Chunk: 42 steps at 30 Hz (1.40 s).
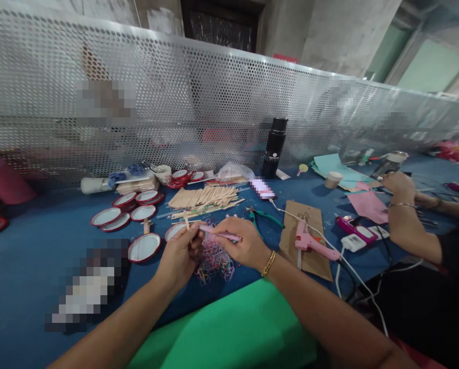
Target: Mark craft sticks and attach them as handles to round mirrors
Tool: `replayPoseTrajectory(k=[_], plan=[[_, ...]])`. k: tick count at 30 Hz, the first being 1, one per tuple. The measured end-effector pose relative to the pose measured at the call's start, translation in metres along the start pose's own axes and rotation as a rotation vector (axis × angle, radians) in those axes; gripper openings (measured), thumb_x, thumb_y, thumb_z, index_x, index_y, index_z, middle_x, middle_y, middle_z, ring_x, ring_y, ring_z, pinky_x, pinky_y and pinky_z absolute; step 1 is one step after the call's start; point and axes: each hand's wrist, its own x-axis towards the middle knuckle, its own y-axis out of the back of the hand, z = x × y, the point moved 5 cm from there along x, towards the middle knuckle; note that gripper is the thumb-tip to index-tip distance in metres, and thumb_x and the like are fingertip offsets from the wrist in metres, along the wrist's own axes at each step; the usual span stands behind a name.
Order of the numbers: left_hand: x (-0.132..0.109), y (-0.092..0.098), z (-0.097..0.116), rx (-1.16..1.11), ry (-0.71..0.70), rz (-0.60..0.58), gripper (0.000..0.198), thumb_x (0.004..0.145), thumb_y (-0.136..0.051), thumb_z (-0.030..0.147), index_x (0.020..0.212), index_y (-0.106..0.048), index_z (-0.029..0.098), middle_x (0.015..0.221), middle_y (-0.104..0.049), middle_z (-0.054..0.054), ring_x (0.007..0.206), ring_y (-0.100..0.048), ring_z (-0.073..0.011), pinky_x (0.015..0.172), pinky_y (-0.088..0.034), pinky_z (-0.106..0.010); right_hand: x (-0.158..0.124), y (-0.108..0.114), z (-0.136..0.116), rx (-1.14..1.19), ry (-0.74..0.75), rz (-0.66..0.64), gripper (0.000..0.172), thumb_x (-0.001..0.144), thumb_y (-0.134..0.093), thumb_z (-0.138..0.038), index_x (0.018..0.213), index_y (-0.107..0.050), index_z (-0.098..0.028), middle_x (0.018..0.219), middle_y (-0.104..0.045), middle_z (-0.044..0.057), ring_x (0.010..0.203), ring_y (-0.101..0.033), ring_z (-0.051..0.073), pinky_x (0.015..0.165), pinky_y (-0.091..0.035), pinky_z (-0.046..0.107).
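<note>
In my left hand (179, 253), a thin wooden craft stick (187, 223) stands up between closed fingertips. My right hand (243, 241) grips a slim pink pen-like tool (220, 233), whose tip meets the left fingertips; the exact contact is hidden. Below both hands lies a tangle of thin multicoloured threads or bands (216, 266). Just beyond them is a heap of flat wooden craft sticks (204, 196). A round white disc with a red rim (144, 248) rests left of my left hand, and another is partly covered by that hand.
Several more red-rimmed discs (110, 217) lie at the left. A black bottle (274, 146) stands by the perforated metal screen (156, 92). Green-handled pliers (268, 218), a pink glue gun (310, 241) on cardboard and white cables lie to the right. Another person's arm (410, 225) is at the far right.
</note>
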Motion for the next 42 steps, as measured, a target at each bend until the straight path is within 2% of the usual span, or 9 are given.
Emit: replayPoseTrajectory(k=[7,15,19,23,28,31,35,38,42], plan=[[-0.005,-0.003,0.001,-0.011,-0.028,0.006,0.043,0.058,-0.093,0.041,0.076,-0.064,0.014,0.062,-0.054,0.006,0.046,-0.032,-0.0017,0.041,-0.025,-0.014,-0.001,-0.003,0.000,0.095,-0.036,0.031,0.010,0.096,-0.061,-0.028,0.098,-0.070,-0.023,0.097,-0.077,0.005,0.090,-0.072,0.018,0.084,-0.056,0.032],[-0.012,-0.005,-0.003,0.001,-0.048,0.009,0.048,0.054,-0.095,0.047,0.074,-0.065,0.015,0.061,-0.056,0.006,0.047,-0.033,-0.0023,0.041,-0.027,-0.012,-0.006,-0.006,-0.004,0.134,-0.039,0.055,0.012,0.097,-0.062,-0.033,0.097,-0.069,-0.023,0.097,-0.078,0.005,0.092,-0.073,0.018,0.086,-0.057,0.031],[-0.008,-0.004,-0.002,0.044,-0.034,-0.020,0.047,0.056,-0.094,0.049,0.076,-0.067,0.014,0.057,-0.052,0.006,0.045,-0.031,-0.0021,0.039,-0.024,-0.013,-0.004,-0.005,-0.004,0.141,-0.048,0.051,0.011,0.096,-0.062,-0.030,0.097,-0.070,-0.022,0.096,-0.078,0.005,0.089,-0.073,0.018,0.083,-0.056,0.030],[-0.003,-0.005,0.005,0.069,-0.074,-0.043,0.048,0.057,-0.093,0.049,0.079,-0.068,0.014,0.062,-0.055,0.005,0.046,-0.033,-0.0025,0.039,-0.023,-0.013,0.004,0.007,-0.001,0.103,-0.059,0.026,0.011,0.093,-0.064,-0.026,0.097,-0.072,-0.021,0.092,-0.077,0.004,0.083,-0.070,0.017,0.078,-0.053,0.028],[-0.001,-0.002,0.008,0.042,-0.129,0.011,0.054,0.064,-0.087,0.052,0.102,-0.073,0.015,0.064,-0.056,0.004,0.049,-0.037,-0.0046,0.041,-0.026,-0.014,0.010,0.038,0.020,-0.030,-0.215,0.033,0.018,0.094,-0.055,-0.021,0.100,-0.072,-0.019,0.088,-0.076,0.004,0.077,-0.068,0.017,0.071,-0.050,0.027],[0.001,0.002,0.003,0.044,-0.110,0.026,0.054,0.062,-0.087,0.052,0.099,-0.074,0.014,0.065,-0.057,0.004,0.048,-0.037,-0.0052,0.040,-0.026,-0.017,0.009,0.042,0.030,-0.240,-0.242,-0.072,0.018,0.092,-0.057,-0.018,0.100,-0.073,-0.019,0.097,-0.078,0.005,0.088,-0.070,0.019,0.080,-0.049,0.029],[0.001,0.003,-0.002,0.088,-0.106,0.006,0.050,0.061,-0.088,0.052,0.091,-0.075,0.014,0.064,-0.055,0.004,0.047,-0.036,-0.0047,0.040,-0.023,-0.017,0.002,0.024,0.038,-0.488,-0.256,-0.337,0.023,0.090,-0.058,-0.015,0.105,-0.075,-0.019,0.105,-0.078,0.007,0.097,-0.069,0.021,0.089,-0.048,0.031],[-0.001,0.002,-0.003,0.117,-0.128,-0.006,0.048,0.063,-0.087,0.053,0.088,-0.075,0.014,0.064,-0.056,0.003,0.049,-0.038,-0.0054,0.041,-0.023,-0.018,-0.005,0.011,0.038,-0.638,-0.260,-0.487,0.024,0.090,-0.064,-0.025,0.109,-0.077,-0.019,0.107,-0.077,0.010,0.100,-0.067,0.024,0.090,-0.047,0.035],[-0.002,0.001,-0.005,0.120,-0.122,-0.010,0.047,0.063,-0.087,0.053,0.084,-0.074,0.014,0.064,-0.057,0.003,0.049,-0.038,-0.0052,0.043,-0.024,-0.018,-0.008,0.006,0.036,-0.690,-0.264,-0.561,0.027,0.091,-0.067,-0.040,0.109,-0.080,-0.024,0.100,-0.076,0.009,0.098,-0.066,0.025,0.089,-0.046,0.036]])
